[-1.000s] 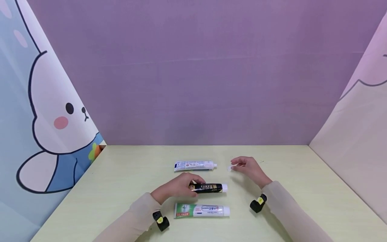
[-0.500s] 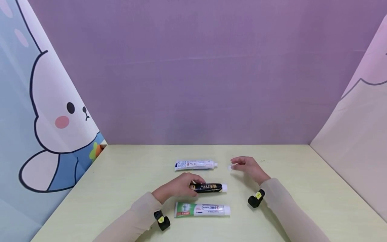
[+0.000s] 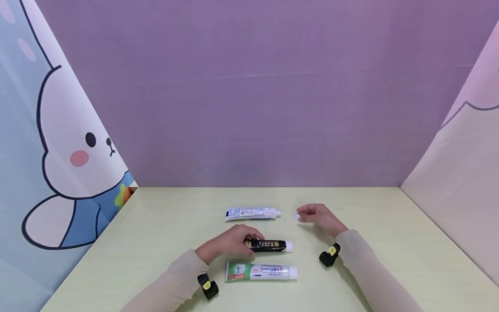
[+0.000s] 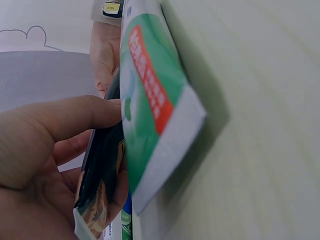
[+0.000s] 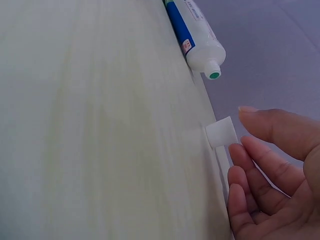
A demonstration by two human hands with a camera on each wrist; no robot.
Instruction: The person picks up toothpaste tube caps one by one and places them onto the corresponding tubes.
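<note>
My left hand (image 3: 233,241) grips the tail part of a black toothpaste tube (image 3: 270,246) with a white cap, thumb on one side and fingers on the other. Just nearer lies a green and white toothpaste tube (image 3: 269,272), capped, its crimped end large in the left wrist view. Farther back, a white and blue toothpaste tube (image 3: 252,212) lies uncapped; its green-centred nozzle (image 5: 214,75) shows in the right wrist view. A small white cap (image 5: 221,132) sits on the table by the fingertips of my right hand (image 3: 321,219). Thumb and fingers there are spread apart.
The pale wooden table (image 3: 175,212) runs back to a purple cloth wall (image 3: 265,95). Printed cloth panels stand at the left (image 3: 70,173) and right. The three tubes lie roughly parallel in a column, nozzle ends to the right.
My left hand and the black tube have shifted slightly nearer, towards the green and white tube. The right hand has stayed by the white cap with only a small shift.
</note>
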